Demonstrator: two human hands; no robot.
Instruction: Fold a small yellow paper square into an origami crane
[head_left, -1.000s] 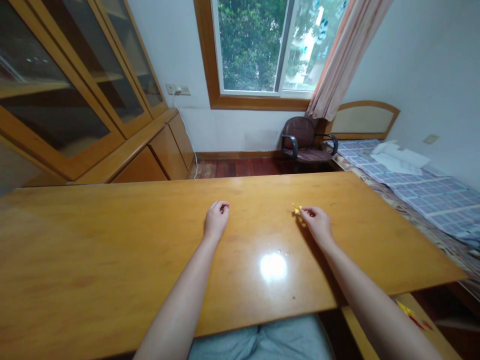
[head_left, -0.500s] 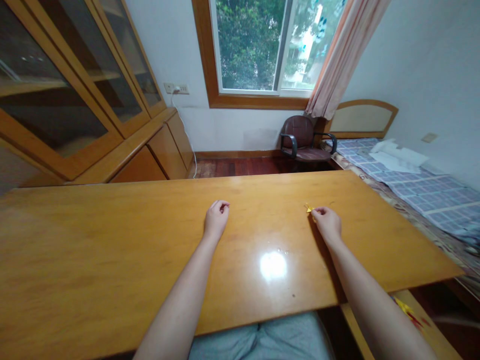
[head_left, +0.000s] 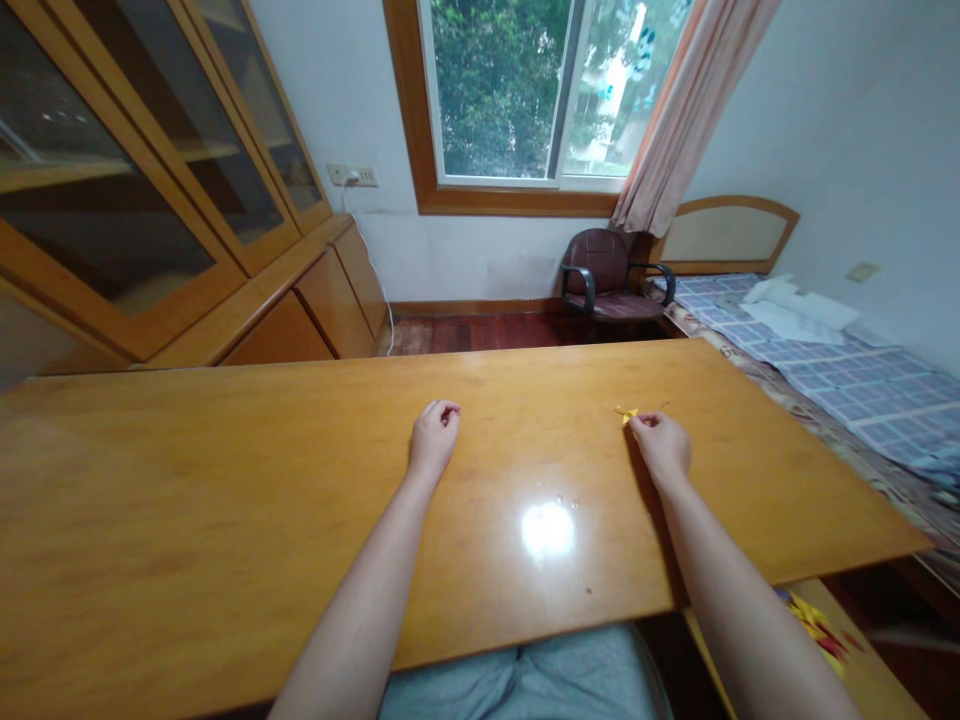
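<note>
My right hand (head_left: pixel 661 442) rests on the wooden table (head_left: pixel 225 480) right of centre, fingers pinched on a small yellow folded paper piece (head_left: pixel 627 414) whose tip sticks out to the left of the fingertips. My left hand (head_left: pixel 433 437) lies on the table near the middle, fingers curled into a loose fist with nothing seen in it. The two hands are well apart.
A dark red office chair (head_left: pixel 606 286) stands beyond the table under the window. A bed with a checked cover (head_left: pixel 847 375) runs along the right wall. Wooden glass-door cabinets (head_left: pixel 150 200) line the left. Coloured paper pieces (head_left: pixel 817 622) lie on a low surface at lower right.
My right hand has slid to the right across the table with the yellow paper piece pinched in it. My left hand has stayed put.
</note>
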